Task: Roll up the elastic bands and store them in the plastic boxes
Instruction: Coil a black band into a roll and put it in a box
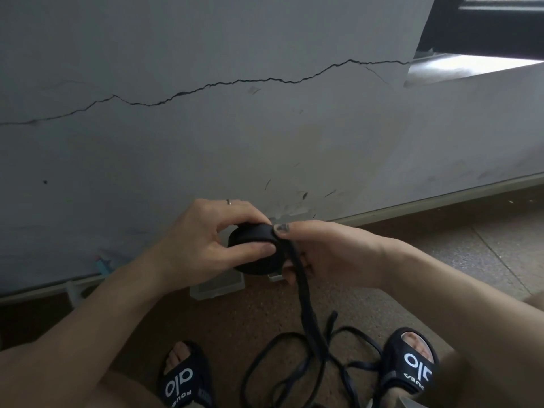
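Two hands on black elastic band roll [255,249]: left hand [206,240] grips roll w/ thumb + fingers, right hand [321,251] pinches loose band tail [306,313] just beside it. Tail trails to floor; clear plastic box [217,287] below roll.

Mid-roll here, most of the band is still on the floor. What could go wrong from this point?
1. The loose band lies in crossed loops between the sandals; it may knot or snag on a foot as it feeds up.
2. The roll is held only by the left hand pinching it while the right hand guides the strand; a slip might let the coil spring loose.
3. The box sits right under the hands and looks small; the roll may not fit.
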